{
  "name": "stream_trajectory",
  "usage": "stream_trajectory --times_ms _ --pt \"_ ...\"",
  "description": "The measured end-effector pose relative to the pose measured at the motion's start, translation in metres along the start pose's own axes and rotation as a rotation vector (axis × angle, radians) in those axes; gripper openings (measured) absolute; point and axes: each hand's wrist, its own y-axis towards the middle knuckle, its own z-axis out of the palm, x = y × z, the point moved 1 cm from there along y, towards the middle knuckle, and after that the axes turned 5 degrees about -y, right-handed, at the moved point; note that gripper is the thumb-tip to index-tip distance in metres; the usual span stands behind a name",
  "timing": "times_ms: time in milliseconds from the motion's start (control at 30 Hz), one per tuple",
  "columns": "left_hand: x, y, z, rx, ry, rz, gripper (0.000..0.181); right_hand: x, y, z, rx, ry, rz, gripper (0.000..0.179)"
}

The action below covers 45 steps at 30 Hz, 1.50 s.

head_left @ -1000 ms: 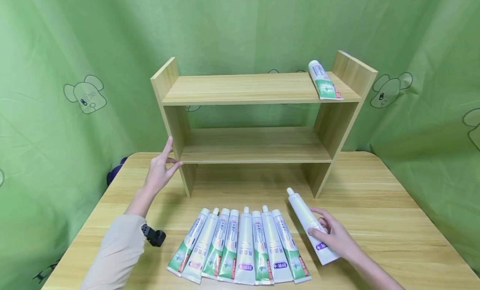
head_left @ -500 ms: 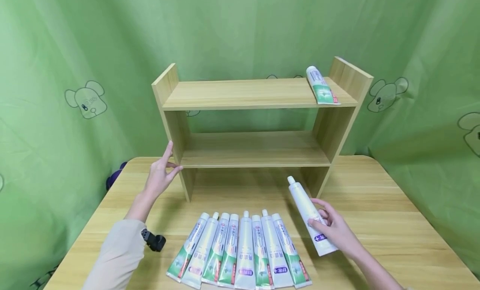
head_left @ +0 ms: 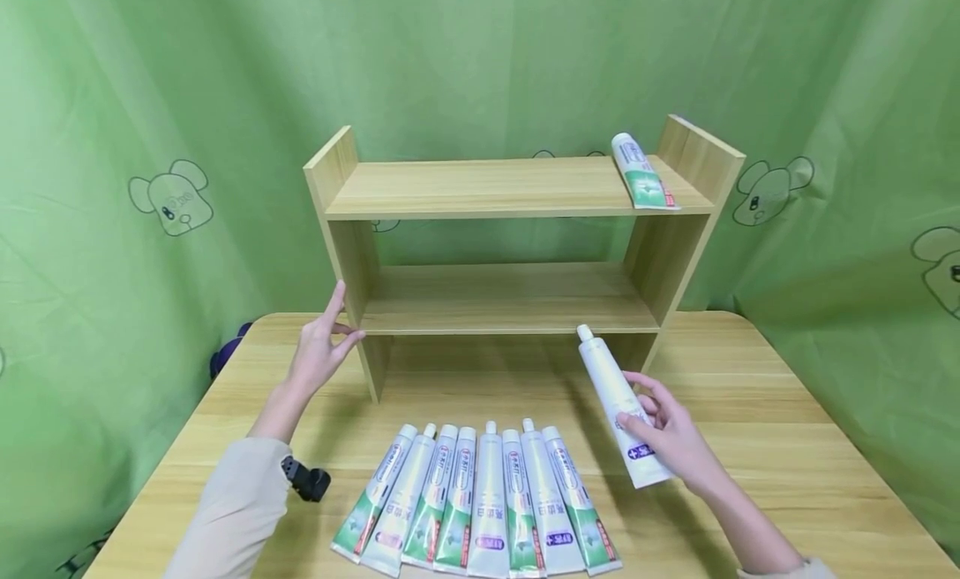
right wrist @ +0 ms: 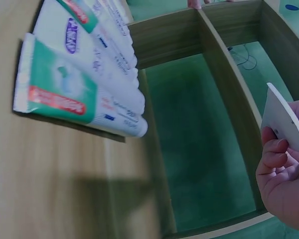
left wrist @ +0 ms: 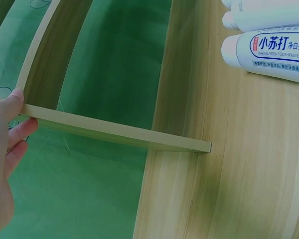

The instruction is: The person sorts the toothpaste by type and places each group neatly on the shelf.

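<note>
My right hand (head_left: 671,433) grips a white toothpaste tube (head_left: 617,400) with purple print near its lower end, thumb on the front. The tube is raised in front of the shelf's right part, its cap up and tilted left. In the right wrist view the tube's flat end (right wrist: 283,119) shows between fingers and thumb. My left hand (head_left: 317,354) pinches the left side panel of the wooden shelf (head_left: 495,212) at middle-board height; the left wrist view shows the thumb (left wrist: 12,102) on the front edge and fingers round the outside. One green-and-white tube (head_left: 643,175) lies on the top board, at right.
Several toothpaste tubes (head_left: 491,504), some green-and-white and some white with purple print, lie fanned side by side at the table's (head_left: 787,446) front. A green curtain (head_left: 495,54) hangs behind. A black camera (head_left: 307,481) sits on my left wrist.
My right hand has lifted the white tube upward and slightly away, toward the shelf. The left hand keeps its place on the side panel. The head view has tilted slightly.
</note>
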Motion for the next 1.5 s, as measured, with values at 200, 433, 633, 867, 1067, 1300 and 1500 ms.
stream_trajectory --times_ms 200,433,633,867,1067,1300,1500 --pt "0.0 0.001 0.0 0.005 0.002 0.007 0.089 0.007 0.01 -0.003 -0.019 0.008 -0.008 0.051" --pt "-0.001 0.001 0.0 0.011 -0.002 0.002 0.088 0.013 0.021 -0.006 -0.031 0.004 0.072 0.051" --pt "0.0 0.0 0.001 0.011 -0.001 0.001 0.09 0.015 0.027 -0.009 -0.045 0.025 0.129 0.052" --pt "0.0 0.0 0.001 -0.002 -0.003 0.022 0.091 0.022 0.035 -0.012 -0.078 0.028 0.223 0.057" --pt "0.0 -0.001 0.0 0.002 -0.004 0.011 0.092 0.028 0.039 -0.016 -0.066 0.149 0.335 0.059" --pt "0.002 -0.002 0.001 -0.009 -0.006 0.041 0.097 0.032 0.035 -0.017 0.032 0.266 0.338 0.065" --pt "0.003 -0.001 0.001 -0.016 -0.005 0.049 0.098 0.032 0.036 -0.017 0.007 0.312 0.285 0.066"
